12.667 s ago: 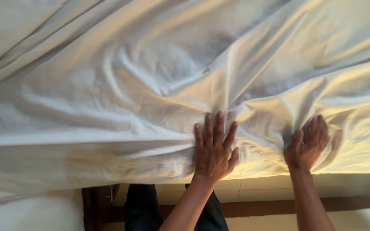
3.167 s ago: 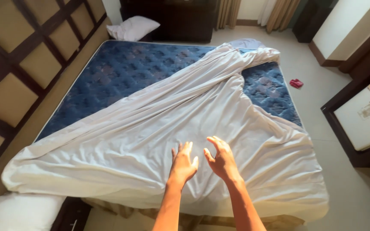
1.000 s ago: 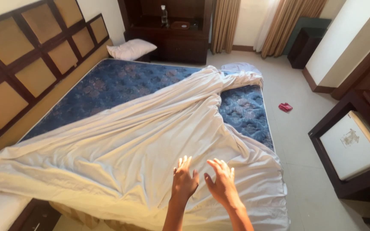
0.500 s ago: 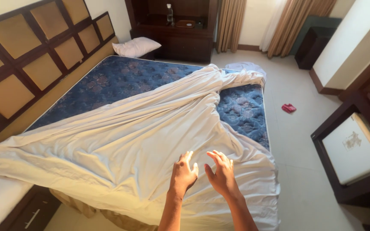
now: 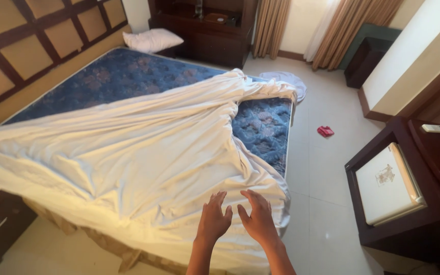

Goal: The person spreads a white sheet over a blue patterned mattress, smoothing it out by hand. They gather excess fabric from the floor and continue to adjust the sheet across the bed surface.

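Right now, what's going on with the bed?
A person stands at a corner of the bed, both hands open above a white sheet. The left hand and right hand hover side by side over the sheet's near edge, holding nothing. The sheet lies rumpled and diagonal, leaving much of the blue mattress bare. A pillow lies beyond the far corner.

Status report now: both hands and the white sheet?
Left hand, right hand open, above crumpled white bed sheet. Sheet half covers blue patterned mattress. Nothing between.

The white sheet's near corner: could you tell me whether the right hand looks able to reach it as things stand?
Probably yes: the right hand hovers open just above the white sheet, with nothing between them.
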